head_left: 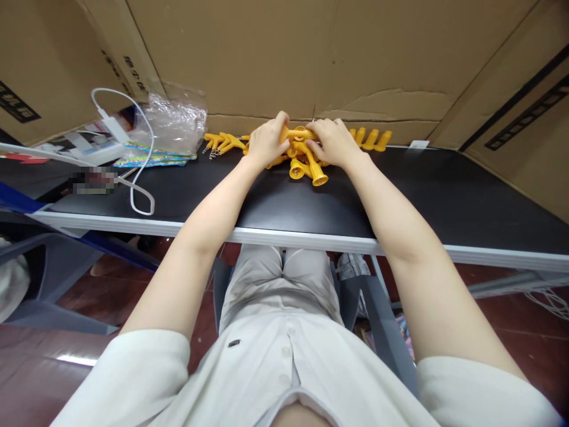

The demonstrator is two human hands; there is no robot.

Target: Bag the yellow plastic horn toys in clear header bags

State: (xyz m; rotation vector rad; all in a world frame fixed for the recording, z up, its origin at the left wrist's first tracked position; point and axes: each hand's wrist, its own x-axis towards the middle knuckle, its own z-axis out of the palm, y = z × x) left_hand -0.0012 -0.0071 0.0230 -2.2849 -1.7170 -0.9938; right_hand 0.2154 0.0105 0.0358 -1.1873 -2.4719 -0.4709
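Yellow plastic pieces with flared, cup-like ends (319, 176) lie in a pile near the back of the black tabletop. My left hand (267, 141) is closed at the pile's left side, with a yellow piece (283, 134) between thumb and fingers. At the right side my right hand (332, 142) curls its fingers round a yellow plastic piece (301, 134), whose far end is hidden by the hand. Left of my left hand lie yellow branching pieces (226, 142) with thin silvery bits at their tips. Several short yellow pieces (371, 140) line up beyond my right hand.
Cardboard panels (275, 59) wall the back and sides. To the left are clear plastic bags (173, 121), colourful flat packets (153, 155), a white cable (151, 201) and a white box-like item (100, 151). A metal rail (306, 238) edges the black tabletop (444, 196).
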